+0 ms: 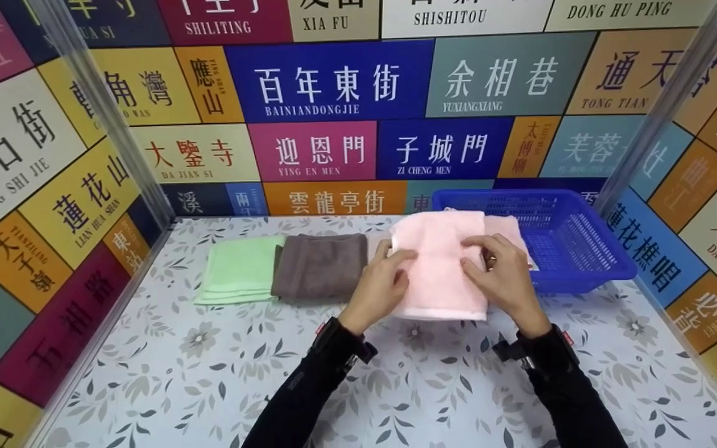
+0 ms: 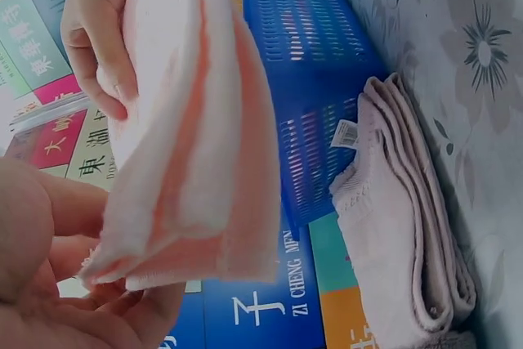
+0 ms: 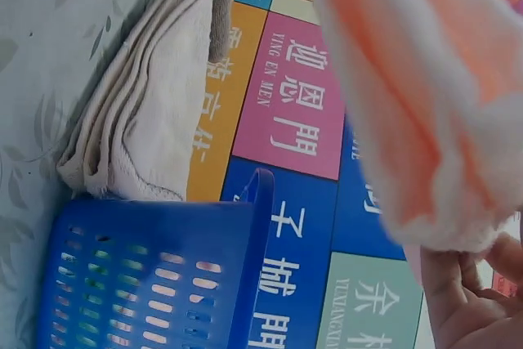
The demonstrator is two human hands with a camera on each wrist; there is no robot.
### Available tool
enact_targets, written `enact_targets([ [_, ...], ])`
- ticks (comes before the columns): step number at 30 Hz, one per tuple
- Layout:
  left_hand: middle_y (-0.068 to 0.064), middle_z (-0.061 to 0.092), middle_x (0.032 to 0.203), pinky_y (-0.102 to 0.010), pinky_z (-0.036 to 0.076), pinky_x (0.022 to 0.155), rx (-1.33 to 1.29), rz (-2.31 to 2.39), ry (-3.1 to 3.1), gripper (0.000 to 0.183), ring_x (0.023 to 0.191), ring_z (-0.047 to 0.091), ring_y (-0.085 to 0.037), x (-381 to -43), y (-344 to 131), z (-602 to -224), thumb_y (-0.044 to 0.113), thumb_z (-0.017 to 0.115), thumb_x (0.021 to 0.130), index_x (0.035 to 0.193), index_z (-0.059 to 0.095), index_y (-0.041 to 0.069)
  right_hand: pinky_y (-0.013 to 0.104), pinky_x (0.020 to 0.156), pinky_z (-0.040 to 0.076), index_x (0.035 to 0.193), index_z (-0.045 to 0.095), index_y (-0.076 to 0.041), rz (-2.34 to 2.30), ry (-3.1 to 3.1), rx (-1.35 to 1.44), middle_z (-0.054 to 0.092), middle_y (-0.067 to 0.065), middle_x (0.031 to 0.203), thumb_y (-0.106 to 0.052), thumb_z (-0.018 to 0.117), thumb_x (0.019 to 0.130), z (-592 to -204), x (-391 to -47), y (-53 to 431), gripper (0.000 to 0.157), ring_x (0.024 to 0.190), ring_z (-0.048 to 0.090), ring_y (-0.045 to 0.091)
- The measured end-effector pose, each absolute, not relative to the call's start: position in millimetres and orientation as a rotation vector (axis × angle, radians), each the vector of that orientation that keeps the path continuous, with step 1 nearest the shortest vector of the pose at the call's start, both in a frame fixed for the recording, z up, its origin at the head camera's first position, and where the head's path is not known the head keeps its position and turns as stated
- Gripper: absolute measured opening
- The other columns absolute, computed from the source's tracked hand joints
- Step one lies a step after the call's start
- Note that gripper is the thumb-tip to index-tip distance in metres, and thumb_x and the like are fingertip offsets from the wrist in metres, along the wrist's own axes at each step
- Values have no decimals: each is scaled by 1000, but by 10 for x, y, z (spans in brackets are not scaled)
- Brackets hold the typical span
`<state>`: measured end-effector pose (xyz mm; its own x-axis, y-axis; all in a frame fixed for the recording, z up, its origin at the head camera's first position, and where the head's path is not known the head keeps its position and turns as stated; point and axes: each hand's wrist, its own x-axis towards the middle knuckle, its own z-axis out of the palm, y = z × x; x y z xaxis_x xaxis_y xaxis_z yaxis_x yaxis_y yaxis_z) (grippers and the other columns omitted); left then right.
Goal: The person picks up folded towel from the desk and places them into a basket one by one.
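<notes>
A folded pink towel (image 1: 439,267) with whitish edges is held up above the table between both hands. My left hand (image 1: 380,283) grips its left edge, thumb in front and fingers partly behind. On the opposite edge my right hand (image 1: 505,277) pinches the cloth, its fingers partly hidden. The left wrist view shows the towel's stacked layers (image 2: 196,136) hanging between the two hands. Beneath and behind it, a pale pinkish folded towel (image 2: 400,218) with a white label lies on the table, mostly hidden in the head view.
A grey-brown folded towel (image 1: 321,267) and a light green folded towel (image 1: 240,270) lie in a row to the left. The blue perforated basket (image 1: 582,277) stands at the back right. Sign-printed walls (image 1: 333,81) enclose the floral tabletop (image 1: 209,379).
</notes>
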<state>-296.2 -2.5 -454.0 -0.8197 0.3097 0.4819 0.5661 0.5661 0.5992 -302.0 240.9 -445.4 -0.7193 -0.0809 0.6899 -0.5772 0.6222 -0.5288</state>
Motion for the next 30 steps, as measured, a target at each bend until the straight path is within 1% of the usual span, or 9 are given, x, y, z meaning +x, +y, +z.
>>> enact_targets([
  [2, -16, 52, 141, -27, 57, 81, -725, -1135, -2495, 45, 97, 65, -25, -3008, 16, -4547, -4, 63, 88, 132, 68, 5, 10, 63, 42, 110, 76, -1, 1020, -2254, 503, 58, 8, 81, 5, 77, 77, -4438, -3028, 2446, 34, 72, 50, 13],
  [4, -17, 51, 144, -26, 56, 81, -731, -1154, -2508, 49, 96, 65, -25, -3053, 63, -4556, -4, 63, 86, 135, 66, 3, 12, 66, 42, 115, 74, 0, 1006, -2298, 480, 57, 9, 84, 6, 74, 76, -4432, -3044, 2481, 40, 75, 49, 14],
  [9, -18, 47, 147, -28, 57, 82, -763, -1122, -2545, 54, 96, 66, -26, -3186, 244, -4542, -3, 64, 87, 141, 60, 1, 28, 71, 38, 121, 73, -1, 936, -2342, 423, 54, 12, 86, 8, 70, 77, -4403, -3128, 2608, 44, 77, 46, 18],
  [12, -20, 44, 149, -29, 57, 87, -810, -1070, -2536, 53, 101, 65, -26, -3309, 399, -4473, -4, 61, 92, 144, 57, 0, 32, 73, 36, 117, 76, -2, 907, -2302, 409, 56, 17, 90, 9, 68, 80, -4336, -3214, 2729, 39, 80, 49, 22],
  [15, -20, 43, 152, -29, 56, 97, -819, -1034, -2526, 53, 115, 64, -27, -3441, 575, -4400, -5, 58, 95, 148, 54, -1, 34, 75, 36, 106, 81, -1, 891, -2235, 376, 61, 23, 98, 8, 70, 85, -4259, -3322, 2853, 25, 85, 55, 30],
  [18, -19, 42, 156, -29, 52, 106, -797, -1012, -2532, 53, 128, 60, -28, -3561, 758, -4377, -4, 59, 98, 150, 52, 1, 38, 78, 39, 97, 82, 1, 878, -2193, 316, 63, 27, 103, 6, 70, 90, -4220, -3424, 2962, 15, 93, 60, 39],
  [20, -18, 40, 158, -30, 50, 109, -779, -1010, -2550, 55, 131, 59, -29, -3628, 877, -4396, -3, 60, 98, 152, 50, 2, 44, 81, 43, 97, 81, 4, 865, -2189, 273, 64, 29, 104, 5, 69, 92, -4229, -3486, 3031, 14, 96, 61, 44],
  [25, -21, 34, 163, -33, 45, 116, -757, -957, -2608, 55, 140, 52, -33, -3742, 1114, -4529, -2, 59, 98, 152, 49, 2, 59, 94, 45, 106, 78, 7, 836, -2252, 215, 63, 32, 111, 8, 62, 89, -4373, -3622, 3206, 23, 105, 61, 51],
  [30, -24, 34, 164, -35, 41, 119, -750, -789, -2675, 41, 147, 45, -34, -3788, 1236, -4673, -1, 56, 100, 140, 62, 2, 62, 105, 41, 121, 70, 10, 840, -2421, 240, 58, 34, 123, 11, 61, 81, -4601, -3701, 3390, 41, 117, 55, 54],
])
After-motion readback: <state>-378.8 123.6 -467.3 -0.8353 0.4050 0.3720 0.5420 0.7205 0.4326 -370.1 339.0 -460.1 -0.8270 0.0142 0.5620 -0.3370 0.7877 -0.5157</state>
